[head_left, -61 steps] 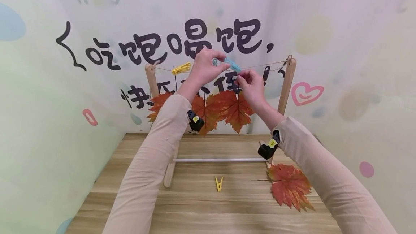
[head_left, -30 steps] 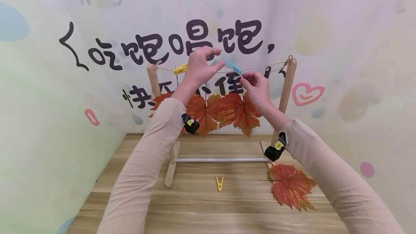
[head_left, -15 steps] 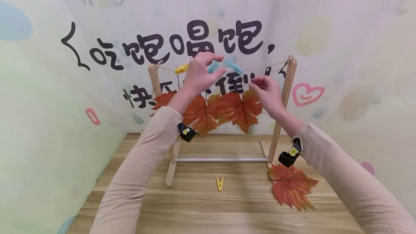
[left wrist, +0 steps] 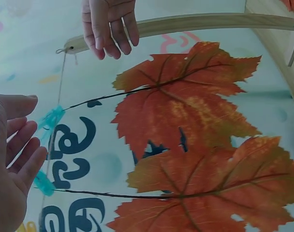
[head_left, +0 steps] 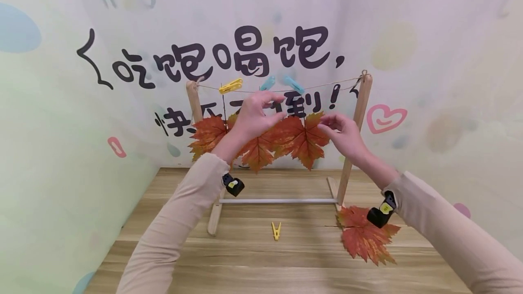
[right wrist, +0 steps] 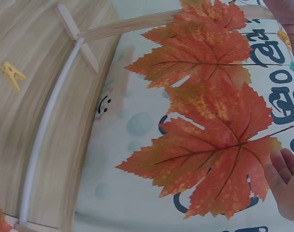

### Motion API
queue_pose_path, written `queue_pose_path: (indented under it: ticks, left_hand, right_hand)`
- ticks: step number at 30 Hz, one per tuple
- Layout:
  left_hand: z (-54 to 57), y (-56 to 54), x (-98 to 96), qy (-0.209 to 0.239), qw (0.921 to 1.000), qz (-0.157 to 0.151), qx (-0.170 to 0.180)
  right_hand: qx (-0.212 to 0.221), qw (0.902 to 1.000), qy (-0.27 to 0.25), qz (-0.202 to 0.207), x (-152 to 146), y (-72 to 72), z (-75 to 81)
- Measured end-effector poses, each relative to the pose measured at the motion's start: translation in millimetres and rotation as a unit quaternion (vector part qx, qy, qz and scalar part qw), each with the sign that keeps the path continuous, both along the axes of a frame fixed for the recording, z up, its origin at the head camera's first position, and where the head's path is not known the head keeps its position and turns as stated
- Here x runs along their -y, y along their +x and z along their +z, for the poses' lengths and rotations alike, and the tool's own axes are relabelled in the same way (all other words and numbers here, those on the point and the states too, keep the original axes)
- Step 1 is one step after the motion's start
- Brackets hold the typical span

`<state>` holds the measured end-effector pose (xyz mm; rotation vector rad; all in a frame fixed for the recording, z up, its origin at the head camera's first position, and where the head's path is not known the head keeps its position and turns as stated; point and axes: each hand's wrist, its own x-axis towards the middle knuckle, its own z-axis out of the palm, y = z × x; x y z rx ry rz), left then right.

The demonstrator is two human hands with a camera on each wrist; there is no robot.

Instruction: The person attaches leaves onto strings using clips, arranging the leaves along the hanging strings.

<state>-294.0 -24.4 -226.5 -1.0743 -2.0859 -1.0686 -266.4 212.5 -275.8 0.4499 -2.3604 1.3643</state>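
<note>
Orange-red artificial maple leaves, three in number, hang by their dark stems from a twine line (head_left: 335,84) strung between the posts of a wooden frame (head_left: 357,121). One yellow clothespin (head_left: 230,86) secures the left leaf (head_left: 207,136); a left blue clothespin (head_left: 267,83) and a right blue clothespin (head_left: 294,84) secure the middle leaf (head_left: 257,152) and the right leaf (head_left: 304,142). The leaves overlap at their edges.

Both hands are without a load. The left hand (head_left: 258,116) shows thumb and fingers parted, below the blue clothespins in the head view; the right hand (head_left: 344,134) has loosely bent fingers just beside the right leaf — contact cannot be confirmed.

On the counter (head_left: 229,262) lie a fourth leaf (head_left: 365,237), near the frame's right foot, and a loose yellow clothespin (head_left: 276,231).

Risks, as judged: a shallow bite on a thin stem could let a leaf slip; the depth of bite cannot be told. The line sags slightly, so the tilted clothespins might slide together and crowd the leaves. A brush from the right hand could swing the right leaf against its neighbour — or tug its stem free. A lowered right forearm could drag the fourth leaf.
</note>
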Motion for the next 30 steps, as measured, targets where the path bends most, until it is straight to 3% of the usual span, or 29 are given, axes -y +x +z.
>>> queue_pose_path:
  ticks: [6,13,17,22,30]
  left_hand:
    - [-21.4,2.2,0.1,0.004,0.9985,-0.013,0.053]
    - [-53.3,5.7,1.0,0.0,0.9949,-0.021,0.099]
    - [-74.4,5.6,3.1,-0.005,0.9887,-0.021,0.148]
    - [-97.4,4.0,6.2,-0.048,0.9803,-0.011,0.191]
    - [-136.0,10.3,10.6,-0.075,0.9617,-0.01,0.263]
  right_hand:
    - [0.023,0.9992,0.021,0.025,-8.9,8.3,-17.8]
    - [0.06,0.9968,0.025,0.047,-21.7,12.4,-51.6]
    - [0.088,0.9946,0.016,0.053,-26.8,17.4,-73.5]
    - [0.107,0.9932,0.003,0.045,-34.7,21.3,-104.8]
    - [0.099,0.9945,0.014,0.028,-46.5,25.5,-158.5]
